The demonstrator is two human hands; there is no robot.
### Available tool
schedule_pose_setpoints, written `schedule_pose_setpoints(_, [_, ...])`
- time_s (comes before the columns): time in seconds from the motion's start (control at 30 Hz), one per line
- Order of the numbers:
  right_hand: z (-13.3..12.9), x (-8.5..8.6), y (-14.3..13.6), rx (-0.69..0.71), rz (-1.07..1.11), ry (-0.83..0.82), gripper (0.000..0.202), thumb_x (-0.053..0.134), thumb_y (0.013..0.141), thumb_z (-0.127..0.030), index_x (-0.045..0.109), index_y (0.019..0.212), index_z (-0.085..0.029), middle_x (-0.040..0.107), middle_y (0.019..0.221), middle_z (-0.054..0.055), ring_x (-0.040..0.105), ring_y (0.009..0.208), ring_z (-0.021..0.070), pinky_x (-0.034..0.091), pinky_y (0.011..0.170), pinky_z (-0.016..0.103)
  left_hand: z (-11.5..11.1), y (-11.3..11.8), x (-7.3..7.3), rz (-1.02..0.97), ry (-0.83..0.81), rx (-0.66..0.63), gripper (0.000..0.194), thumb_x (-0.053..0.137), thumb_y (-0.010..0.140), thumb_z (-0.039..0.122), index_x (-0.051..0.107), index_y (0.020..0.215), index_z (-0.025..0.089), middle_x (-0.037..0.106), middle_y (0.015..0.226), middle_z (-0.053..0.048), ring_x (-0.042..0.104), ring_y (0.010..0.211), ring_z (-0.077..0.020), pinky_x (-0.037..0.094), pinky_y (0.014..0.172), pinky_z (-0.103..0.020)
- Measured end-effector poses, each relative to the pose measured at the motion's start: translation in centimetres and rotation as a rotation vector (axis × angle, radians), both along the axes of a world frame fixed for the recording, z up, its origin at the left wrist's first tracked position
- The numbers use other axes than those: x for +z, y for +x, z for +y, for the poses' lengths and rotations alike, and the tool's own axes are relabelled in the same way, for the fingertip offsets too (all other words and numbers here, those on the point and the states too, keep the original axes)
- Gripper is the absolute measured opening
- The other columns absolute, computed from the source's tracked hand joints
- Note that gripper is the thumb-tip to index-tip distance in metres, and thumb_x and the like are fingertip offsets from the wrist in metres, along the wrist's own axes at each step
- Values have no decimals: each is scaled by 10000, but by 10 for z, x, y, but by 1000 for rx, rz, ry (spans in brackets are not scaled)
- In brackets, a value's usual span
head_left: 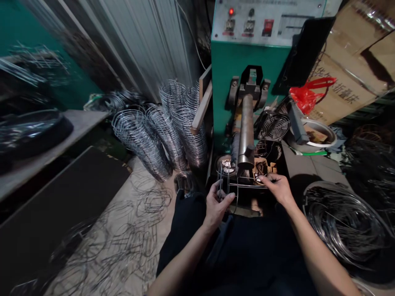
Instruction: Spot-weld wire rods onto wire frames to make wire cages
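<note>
Head view — left hand [217,205] clamped on thin bent wires [228,179], right hand [279,189] apart, near the front edge of the tray [251,193] — its hold unclear.

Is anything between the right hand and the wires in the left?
Nothing visible blocks the gap from the right hand to the bent wires in the left hand. The metal cylinder ends just above that gap in the picture; its depth is unclear.
</note>
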State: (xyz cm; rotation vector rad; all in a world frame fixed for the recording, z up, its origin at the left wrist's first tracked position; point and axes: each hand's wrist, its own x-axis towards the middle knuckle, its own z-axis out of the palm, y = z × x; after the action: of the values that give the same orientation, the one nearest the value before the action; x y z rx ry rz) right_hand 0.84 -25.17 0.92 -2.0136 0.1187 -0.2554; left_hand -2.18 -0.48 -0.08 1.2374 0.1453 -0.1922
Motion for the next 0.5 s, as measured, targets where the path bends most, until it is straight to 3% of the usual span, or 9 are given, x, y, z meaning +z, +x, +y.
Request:
schedule_pose_setpoints(0.37, [-1, 6, 4, -14, 24, -2, 599, 704, 759, -632, 364, 508, -208, 322, 545, -39, 305, 553, 127, 251, 551, 282, -5, 0, 5, 14, -6, 25, 726, 831, 687, 403, 495, 1292, 182, 437, 649, 109, 417, 436, -28, 416, 392, -157])
schedule_pose_setpoints(0.5, [-19, 6, -18, 107, 23, -56, 535, 614, 822, -672, 538, 599, -192, 482, 632, 8, 449, 638, 178, 369, 608, 299, 6, -21, 6, 67, -43, -2, 750, 839, 683, 394, 473, 1306, 195, 447, 649, 109, 420, 447, -41, 422, 393, -173])
